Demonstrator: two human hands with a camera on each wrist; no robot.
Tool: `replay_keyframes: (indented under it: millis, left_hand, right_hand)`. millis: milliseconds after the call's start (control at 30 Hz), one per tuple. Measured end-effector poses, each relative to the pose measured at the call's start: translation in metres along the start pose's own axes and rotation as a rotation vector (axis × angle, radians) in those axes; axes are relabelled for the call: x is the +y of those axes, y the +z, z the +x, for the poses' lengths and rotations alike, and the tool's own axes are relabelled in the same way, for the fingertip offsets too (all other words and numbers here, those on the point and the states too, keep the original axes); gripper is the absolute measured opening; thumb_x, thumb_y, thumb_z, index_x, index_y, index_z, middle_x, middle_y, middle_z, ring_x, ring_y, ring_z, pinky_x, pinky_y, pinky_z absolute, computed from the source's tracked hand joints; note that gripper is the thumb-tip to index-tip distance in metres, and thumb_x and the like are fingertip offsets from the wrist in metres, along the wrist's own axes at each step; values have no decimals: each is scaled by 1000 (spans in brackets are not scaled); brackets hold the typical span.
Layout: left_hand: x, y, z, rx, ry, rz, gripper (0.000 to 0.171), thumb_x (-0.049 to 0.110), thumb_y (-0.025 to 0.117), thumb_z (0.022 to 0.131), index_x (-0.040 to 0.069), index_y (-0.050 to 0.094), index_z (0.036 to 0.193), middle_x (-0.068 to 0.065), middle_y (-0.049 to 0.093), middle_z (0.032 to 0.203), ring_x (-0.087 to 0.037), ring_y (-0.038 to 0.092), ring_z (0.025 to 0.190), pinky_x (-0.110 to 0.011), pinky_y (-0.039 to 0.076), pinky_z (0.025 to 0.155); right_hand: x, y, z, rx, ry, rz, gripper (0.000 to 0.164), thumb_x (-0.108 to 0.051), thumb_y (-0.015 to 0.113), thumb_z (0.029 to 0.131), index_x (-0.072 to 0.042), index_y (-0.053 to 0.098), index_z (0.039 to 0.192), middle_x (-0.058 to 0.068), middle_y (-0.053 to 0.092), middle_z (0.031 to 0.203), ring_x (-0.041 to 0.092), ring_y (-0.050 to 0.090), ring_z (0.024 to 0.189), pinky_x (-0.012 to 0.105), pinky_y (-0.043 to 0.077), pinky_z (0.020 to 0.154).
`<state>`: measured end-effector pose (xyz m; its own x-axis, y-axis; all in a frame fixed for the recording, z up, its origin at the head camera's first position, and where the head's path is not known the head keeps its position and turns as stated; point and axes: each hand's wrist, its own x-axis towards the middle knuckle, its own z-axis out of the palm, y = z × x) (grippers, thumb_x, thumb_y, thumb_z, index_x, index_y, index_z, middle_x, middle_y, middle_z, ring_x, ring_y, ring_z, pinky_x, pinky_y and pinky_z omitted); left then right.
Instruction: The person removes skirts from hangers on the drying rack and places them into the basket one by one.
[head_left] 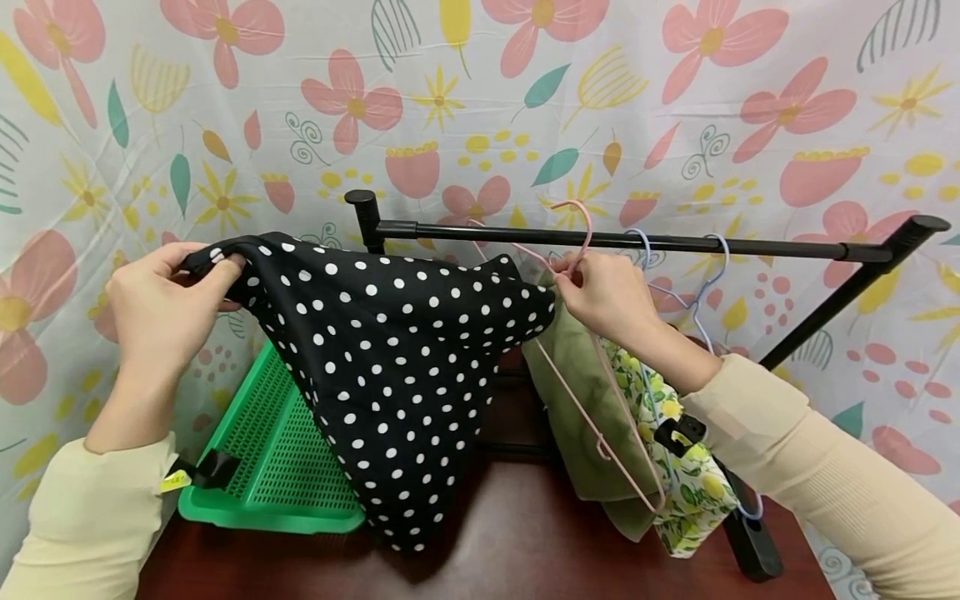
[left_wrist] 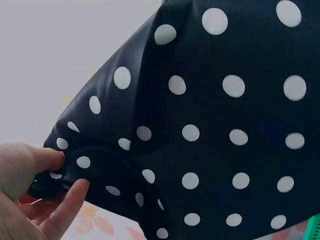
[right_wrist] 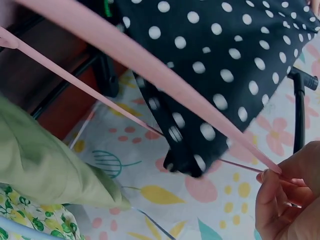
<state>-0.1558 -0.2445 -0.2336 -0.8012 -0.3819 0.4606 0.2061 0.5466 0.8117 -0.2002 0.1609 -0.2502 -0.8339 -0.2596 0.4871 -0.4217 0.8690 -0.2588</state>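
Note:
A black cloth with white polka dots point(head_left: 390, 333) hangs stretched from my left hand point(head_left: 165, 304), whose thumb and fingers pinch its upper left corner. My right hand point(head_left: 611, 292) grips a pink hanger point(head_left: 585, 396) just below its hook, in front of the rack's bar. The cloth's right end lies against the hanger; in the right wrist view, one pink bar point(right_wrist: 165, 85) crosses before the cloth and a thinner one passes behind it. Most of the hanger's far arm is hidden by the cloth.
A black rack bar point(head_left: 487, 237) spans the back. Blue hangers point(head_left: 708, 287) hang from it, near a green cloth point(head_left: 585, 417) and a lemon-print cloth point(head_left: 690, 492). A green basket point(head_left: 262, 517) stands at left on the brown table point(head_left: 525, 542); floral fabric backs the scene.

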Motion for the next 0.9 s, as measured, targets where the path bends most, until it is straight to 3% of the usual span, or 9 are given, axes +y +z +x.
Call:
replay_keyframes:
  millis: [100,400,700,833,900]
  left_hand:
    - [4,-3,4,-2,-18,-13,14,20,71,79,10,70,89,23,61,60,0,59,43,-14,46,43]
    - [10,-12,19,44,-58,-52,6,17,69,79,22,68,79,20,61,55,-2,57,38,-15,40,34]
    - [12,-21,36,121,-56,-97,10,13,68,77,23,68,73,17,60,56,-1,56,38,-15,44,38]
    - [11,-24,42,151,-74,-70,14,14,68,77,26,65,71,19,58,59,2,54,36,-13,43,38]
    - [10,-26,45,168,-72,-13,17,16,68,76,30,62,69,23,55,57,5,51,34,-9,41,39]
  right_hand:
    - [0,-1,0,-1,6,-3,19,-14,56,87,-7,74,87,4,54,51,14,33,36,26,22,36]
    - [-1,-3,-2,-15,10,-11,30,-12,56,84,-10,61,55,3,50,45,15,35,37,26,23,37]
    - [-2,-6,1,-21,-14,-8,24,-12,56,86,-8,71,68,6,60,54,14,36,36,27,25,37]
    - [-2,-8,3,-30,-4,-16,31,-11,54,85,-10,65,56,7,63,60,15,38,38,27,27,39]
    - [-3,-8,3,-34,1,-17,33,-11,54,85,-11,63,54,7,64,62,15,38,39,27,27,39]
